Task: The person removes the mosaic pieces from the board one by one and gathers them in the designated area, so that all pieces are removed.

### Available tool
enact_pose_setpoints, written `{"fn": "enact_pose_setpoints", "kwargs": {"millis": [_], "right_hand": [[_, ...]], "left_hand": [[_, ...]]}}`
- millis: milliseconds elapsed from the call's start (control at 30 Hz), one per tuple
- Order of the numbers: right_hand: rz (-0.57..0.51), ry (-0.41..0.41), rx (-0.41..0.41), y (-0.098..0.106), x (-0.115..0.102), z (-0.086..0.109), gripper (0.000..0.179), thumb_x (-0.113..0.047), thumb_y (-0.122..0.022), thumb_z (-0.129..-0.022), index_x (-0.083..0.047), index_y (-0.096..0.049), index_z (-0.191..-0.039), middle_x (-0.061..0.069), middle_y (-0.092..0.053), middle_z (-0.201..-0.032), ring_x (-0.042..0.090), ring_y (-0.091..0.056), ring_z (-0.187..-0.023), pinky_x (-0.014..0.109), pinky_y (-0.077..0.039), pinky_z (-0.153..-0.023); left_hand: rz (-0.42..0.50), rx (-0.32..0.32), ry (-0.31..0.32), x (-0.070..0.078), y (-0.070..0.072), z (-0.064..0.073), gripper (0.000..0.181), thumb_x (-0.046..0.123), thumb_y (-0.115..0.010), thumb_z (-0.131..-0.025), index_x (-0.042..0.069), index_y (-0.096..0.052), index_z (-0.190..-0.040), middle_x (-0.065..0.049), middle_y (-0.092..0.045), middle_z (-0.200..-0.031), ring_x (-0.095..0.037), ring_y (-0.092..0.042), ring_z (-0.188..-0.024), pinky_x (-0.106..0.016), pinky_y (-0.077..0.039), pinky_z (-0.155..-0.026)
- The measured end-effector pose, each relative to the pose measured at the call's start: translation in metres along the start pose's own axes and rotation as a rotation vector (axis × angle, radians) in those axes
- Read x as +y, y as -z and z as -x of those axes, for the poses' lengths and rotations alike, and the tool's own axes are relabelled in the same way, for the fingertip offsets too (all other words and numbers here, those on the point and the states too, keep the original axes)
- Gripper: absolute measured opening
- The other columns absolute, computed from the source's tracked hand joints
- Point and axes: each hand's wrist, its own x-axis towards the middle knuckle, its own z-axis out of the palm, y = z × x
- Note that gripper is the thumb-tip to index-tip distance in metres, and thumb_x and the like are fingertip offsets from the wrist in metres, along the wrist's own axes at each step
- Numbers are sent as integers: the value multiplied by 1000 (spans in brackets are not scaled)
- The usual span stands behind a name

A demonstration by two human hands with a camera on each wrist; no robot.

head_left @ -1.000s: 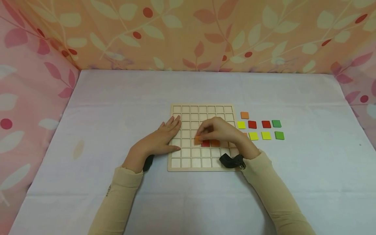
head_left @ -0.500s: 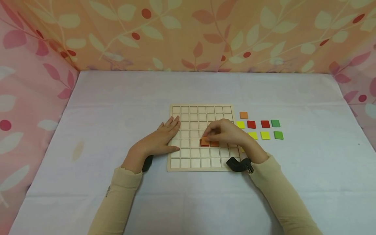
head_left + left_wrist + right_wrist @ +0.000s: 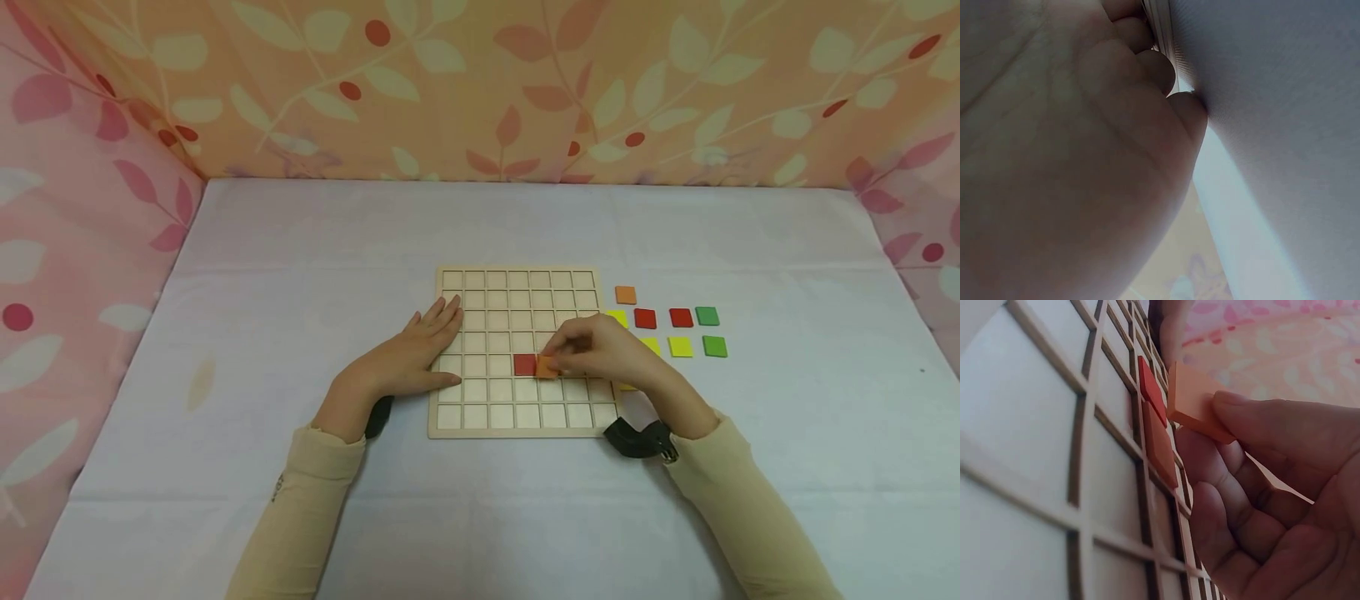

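A wooden grid board lies on the white cloth. On its left edge rests my left hand, fingers spread and thumb out; the left wrist view shows mostly its palm. Between thumb and fingers, my right hand pinches an orange square tile over the middle of the board. The right wrist view shows this held tile tilted and raised off the grid. A red tile sits in a cell just left of it. Beside the red one, another orange tile sits in the grid, hidden in the head view.
Right of the board lie several loose tiles: an orange tile, red tiles, yellow tiles and green tiles. My right forearm partly covers some yellow ones. Leaf-patterned cloth walls stand at the back and sides.
My right hand has moved rightward with the orange tile, from left of the red tile, across it, to over the seated orange tile. The left hand stays put.
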Motion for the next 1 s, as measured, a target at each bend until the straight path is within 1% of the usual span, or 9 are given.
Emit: {"fn": "enact_pose_setpoints", "kwargs": {"millis": [100, 333, 467, 567, 700, 1000], "right_hand": [[6, -14, 13, 3, 1, 6, 9, -4, -70, -83, -6, -73, -91, 1, -68, -88, 16, -58, -76, 24, -47, -67], [20, -68, 35, 12, 4, 21, 8, -10, -72, -84, -7, -73, -91, 1, -68, -89, 18, -59, -79, 24, -49, -68], [15, -81, 59, 17, 7, 29, 11, -14, -73, -83, -7, -73, -92, 2, -68, -89, 18, -58, -80, 23, -49, -69], [11, -82, 66, 20, 11, 33, 11, -13, -73, -83, -7, -73, -92, 1, -68, -89, 17, -59, -80, 22, -49, -69], [28, -70, 72, 25, 15, 37, 10, -10, -74, -82, -7, -73, -92, 0, -69, -87, 16, -60, -78, 23, -50, -68], [106, -116, 80, 39, 17, 45, 11, -13, -74, -82, -11, -74, -93, -1, -69, -91, 16, -58, -82, 23, -48, -68]], "left_hand": [[-1, 0, 0, 0, -1, 0, 88, 31, -63, -91, -1, -5, -149, -11, 9, -157, -24, 12, -143, -47, -1, -114], [4, -6, 6, 2, 0, 0, 88, 30, -63, -91, -1, -5, -149, -11, 9, -157, -24, 12, -143, -46, -1, -114], [4, -7, 6, 2, 1, 0, 88, 30, -63, -91, 0, -5, -149, -11, 9, -157, -24, 12, -143, -46, -1, -114], [7, -7, 4, 1, 1, 0, 88, 30, -63, -91, -1, -5, -149, -11, 9, -157, -24, 12, -142, -47, 0, -114], [12, -6, 5, 1, 1, 1, 89, 29, -64, -90, -1, -5, -149, -11, 9, -157, -24, 13, -142, -47, 0, -114], [15, -12, 9, 1, 2, 0, 88, 30, -63, -91, 0, -4, -149, -10, 9, -157, -24, 12, -143, -46, 0, -114]]}}
